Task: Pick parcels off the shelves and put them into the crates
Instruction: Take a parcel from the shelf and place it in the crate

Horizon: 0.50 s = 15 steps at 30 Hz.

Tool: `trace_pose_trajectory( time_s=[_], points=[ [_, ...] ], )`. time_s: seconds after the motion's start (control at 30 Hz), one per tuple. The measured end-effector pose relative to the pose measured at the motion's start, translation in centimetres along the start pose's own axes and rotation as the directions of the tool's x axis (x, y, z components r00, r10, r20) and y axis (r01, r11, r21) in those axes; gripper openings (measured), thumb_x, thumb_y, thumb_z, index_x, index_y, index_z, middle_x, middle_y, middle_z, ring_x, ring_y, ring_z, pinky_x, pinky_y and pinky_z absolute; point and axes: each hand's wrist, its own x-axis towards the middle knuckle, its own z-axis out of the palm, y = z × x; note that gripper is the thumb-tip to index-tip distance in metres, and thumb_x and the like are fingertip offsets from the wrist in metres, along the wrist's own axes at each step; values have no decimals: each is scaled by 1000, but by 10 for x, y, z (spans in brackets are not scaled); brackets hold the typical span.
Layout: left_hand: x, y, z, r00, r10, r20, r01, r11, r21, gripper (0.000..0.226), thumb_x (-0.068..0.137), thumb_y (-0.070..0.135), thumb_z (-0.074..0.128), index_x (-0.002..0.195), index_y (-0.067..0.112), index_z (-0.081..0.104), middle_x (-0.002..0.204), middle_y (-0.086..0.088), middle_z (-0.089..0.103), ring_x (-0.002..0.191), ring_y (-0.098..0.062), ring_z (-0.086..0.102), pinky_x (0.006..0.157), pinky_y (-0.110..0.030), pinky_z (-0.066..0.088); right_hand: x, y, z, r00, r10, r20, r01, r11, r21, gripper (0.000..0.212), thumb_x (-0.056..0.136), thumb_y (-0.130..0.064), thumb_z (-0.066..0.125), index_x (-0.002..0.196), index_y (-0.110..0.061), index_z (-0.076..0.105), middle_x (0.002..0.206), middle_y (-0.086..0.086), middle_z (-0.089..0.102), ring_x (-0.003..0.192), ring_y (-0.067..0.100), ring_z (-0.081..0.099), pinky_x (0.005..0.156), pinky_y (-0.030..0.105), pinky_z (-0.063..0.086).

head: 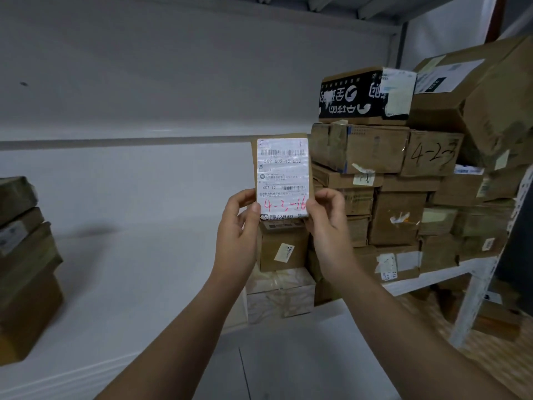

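Observation:
A small flat cardboard parcel (pixel 282 174) stands upright in front of me, its white shipping label facing the camera with red handwriting near the bottom. My left hand (pixel 238 226) grips its lower left edge, thumb on the label. My right hand (pixel 327 223) grips its lower right edge, fingers curled round the side. Behind and right of the parcel a stack of brown parcels (pixel 403 192) fills the white shelf (pixel 450 277), topped by a black printed box (pixel 354 96). No crate is in view.
More brown boxes (pixel 23 255) are stacked at the far left on the white shelf surface (pixel 129 269). A pale wrapped parcel (pixel 279 293) and a small brown box (pixel 284 249) sit below my hands. A white shelf post (pixel 484 284) stands at the right.

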Motion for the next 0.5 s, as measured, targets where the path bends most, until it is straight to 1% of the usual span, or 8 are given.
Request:
trace_pose_trajectory(
  time_s=[0.1,0.2,0.37,0.5],
  points=[
    [-2,1,1,1000,6,2,-6,1000,1,20,101,20,43,112,35,51,116,13,63,106,-3,62,86,-24,53,-1,0,-2,1000,-12,9,12,1000,9,12,99,-15,50,98,-27,47,92,-6,65,89,7,64,86,37,52],
    [-3,3,1,1000,12,-7,-12,1000,4,22,100,20,43,109,39,51,114,16,63,105,-1,62,84,-22,53,-1,-1,-1,1000,-19,17,19,1000,20,13,98,-15,50,97,-27,47,87,-10,68,89,5,65,85,36,53],
    [-4,4,-3,1000,26,-4,-26,1000,-7,24,101,19,43,109,39,51,110,23,64,104,0,62,80,-16,52,-4,-4,1,1000,-23,21,23,1000,7,12,98,-15,51,99,-27,47,98,-1,65,95,12,65,88,42,53],
    [-8,7,-7,1000,24,-9,-24,1000,-4,24,101,19,43,109,40,51,114,18,63,105,0,61,75,-12,50,-10,-8,6,999,-23,30,24,1000,-3,12,98,-15,50,99,-26,47,96,-3,65,93,11,66,85,39,54]
  ],
)
